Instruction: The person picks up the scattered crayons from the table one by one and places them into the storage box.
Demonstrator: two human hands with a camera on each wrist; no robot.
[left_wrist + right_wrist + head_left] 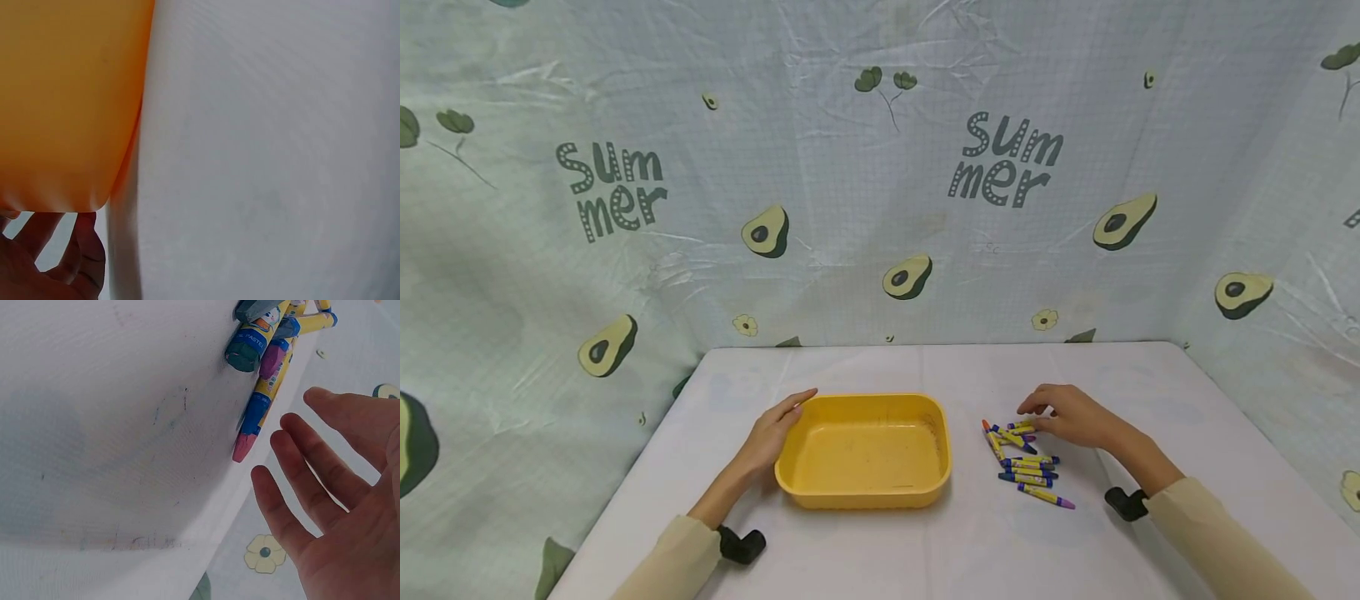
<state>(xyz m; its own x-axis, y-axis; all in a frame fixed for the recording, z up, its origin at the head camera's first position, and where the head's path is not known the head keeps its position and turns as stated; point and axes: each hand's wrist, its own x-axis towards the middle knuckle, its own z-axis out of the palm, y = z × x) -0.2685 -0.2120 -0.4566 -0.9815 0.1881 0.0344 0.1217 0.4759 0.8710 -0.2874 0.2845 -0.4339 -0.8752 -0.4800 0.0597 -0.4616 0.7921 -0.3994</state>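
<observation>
A yellow plastic tray (863, 500) sits on the white table. At its back left corner my left hand (769, 435) rests against the rim with fingers extended; in the left wrist view, fingers (90, 250) touch the tray's wall (69, 112). To the right of the tray lies a loose pile of oil pastels (1028, 480) in yellow and blue wrappers. My right hand (1071, 415) hovers at the pile's far end, fingers bent loosely. In the right wrist view its fingers are spread apart, close to a pink-tipped pastel (255, 415) but not touching it.
The table (925, 550) has a white cover with faint coloured marks. Behind it hangs a pale cloth (850, 167) printed with avocados and lettering. Each wrist wears a black strap (1126, 503).
</observation>
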